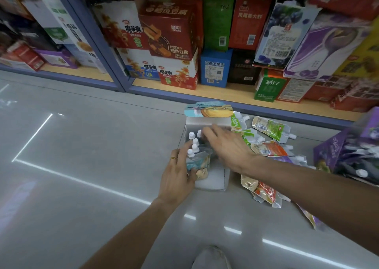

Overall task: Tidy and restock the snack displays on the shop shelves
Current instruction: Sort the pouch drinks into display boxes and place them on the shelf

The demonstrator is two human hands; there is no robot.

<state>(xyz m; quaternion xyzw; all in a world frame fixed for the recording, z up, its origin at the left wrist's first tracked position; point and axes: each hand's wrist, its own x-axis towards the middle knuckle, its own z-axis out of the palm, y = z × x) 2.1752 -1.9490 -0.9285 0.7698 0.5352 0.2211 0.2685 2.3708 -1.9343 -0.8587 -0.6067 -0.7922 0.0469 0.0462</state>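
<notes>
Two hands (196, 155) in pouch box (211, 178).

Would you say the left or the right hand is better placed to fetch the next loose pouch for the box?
Probably the right hand: the loose pouches lie on its side, while the left hand grips pouches at the white box.
</notes>
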